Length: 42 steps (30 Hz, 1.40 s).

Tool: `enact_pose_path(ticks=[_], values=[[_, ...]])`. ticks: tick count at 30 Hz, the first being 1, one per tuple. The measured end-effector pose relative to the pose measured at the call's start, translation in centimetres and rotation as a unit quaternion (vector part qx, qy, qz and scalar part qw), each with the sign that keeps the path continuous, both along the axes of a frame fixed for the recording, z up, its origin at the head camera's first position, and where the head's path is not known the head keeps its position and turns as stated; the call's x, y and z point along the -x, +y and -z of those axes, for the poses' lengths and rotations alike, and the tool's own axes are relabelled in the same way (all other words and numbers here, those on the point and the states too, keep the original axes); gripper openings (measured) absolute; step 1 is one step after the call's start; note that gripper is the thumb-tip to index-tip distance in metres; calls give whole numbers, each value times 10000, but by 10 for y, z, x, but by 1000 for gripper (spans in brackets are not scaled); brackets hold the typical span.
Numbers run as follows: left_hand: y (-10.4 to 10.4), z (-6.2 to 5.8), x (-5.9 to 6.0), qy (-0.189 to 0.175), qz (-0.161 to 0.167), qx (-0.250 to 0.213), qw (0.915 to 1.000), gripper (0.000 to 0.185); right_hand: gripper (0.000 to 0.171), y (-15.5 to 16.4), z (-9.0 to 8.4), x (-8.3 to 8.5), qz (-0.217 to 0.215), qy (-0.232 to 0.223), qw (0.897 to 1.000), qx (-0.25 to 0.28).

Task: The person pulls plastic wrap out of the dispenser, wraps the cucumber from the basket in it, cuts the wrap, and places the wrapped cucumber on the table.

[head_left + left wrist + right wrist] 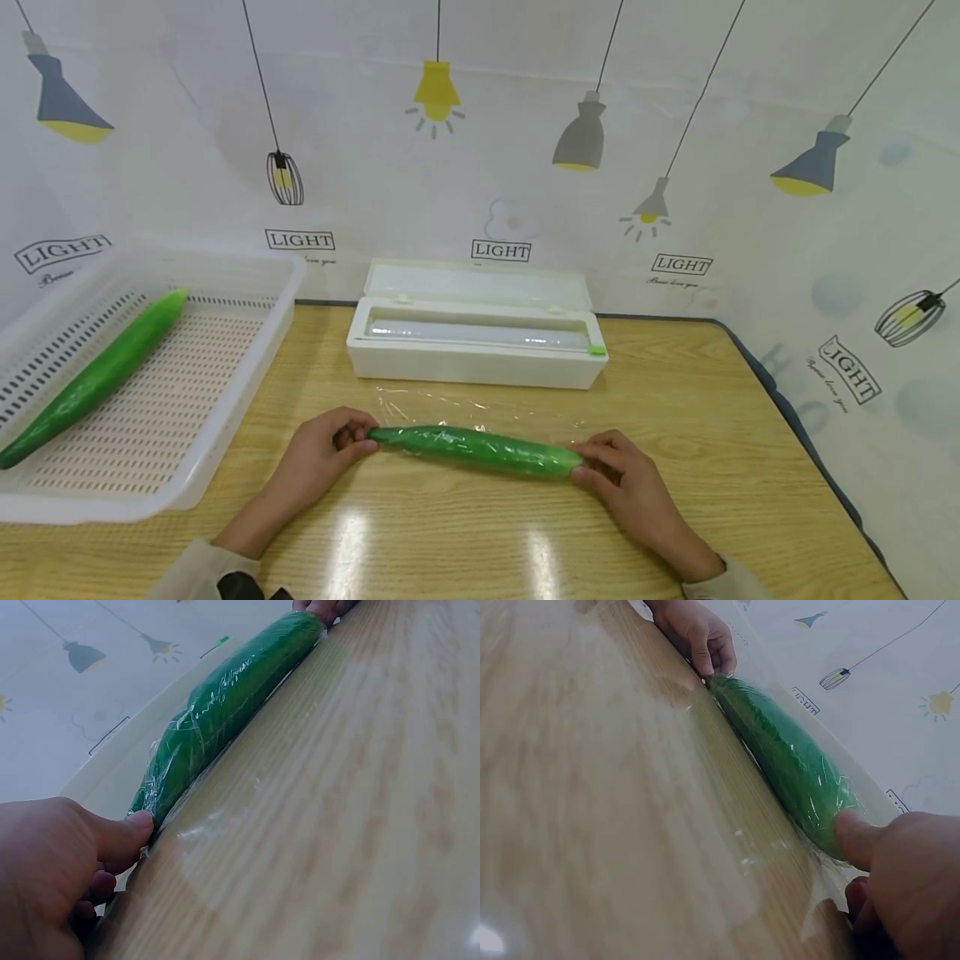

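Note:
A long green cucumber (480,450) lies across the table, covered in clear cling film (487,411) whose loose part spreads on the wood behind it. At its narrow dark end my left hand (330,450) pinches the film-covered tip between thumb and fingers. My right hand (630,487) grips the paler, thicker end, with the thumb (853,834) on the near side. Wrinkled, shiny film shows on the cucumber (217,705) in the left wrist view. Some curled fingers of both hands are partly hidden.
Behind the cucumber stands a white cling film dispenser (480,367), its lid raised, with a film roll (480,333) inside and a green slider (597,351). At left, a white basket (225,417) holds another cucumber (97,379). A printed wall covering (510,150) borders the table.

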State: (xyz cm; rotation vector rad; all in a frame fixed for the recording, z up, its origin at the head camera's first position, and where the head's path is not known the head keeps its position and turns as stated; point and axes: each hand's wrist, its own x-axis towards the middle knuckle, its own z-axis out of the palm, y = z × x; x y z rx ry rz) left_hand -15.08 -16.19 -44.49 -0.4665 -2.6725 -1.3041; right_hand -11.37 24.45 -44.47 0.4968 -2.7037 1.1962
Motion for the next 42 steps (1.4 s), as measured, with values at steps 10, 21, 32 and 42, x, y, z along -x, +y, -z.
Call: enact_pose_path(ticks=[10,21,32,42], values=[[-1,2,1,-25,8,107,9999,17,36,1,2,1,-433,306,9983,248],[-1,0,0,142,125,129,9997,14,36,-1,3,2,-305,422,9984,226],[-2,2,2,544,292,-85,9981,30,34,0,4,1,-160,222,9996,27],[0,0,0,170,269,-172,9993,27,30,0,3,1,-195,263,9994,-68]])
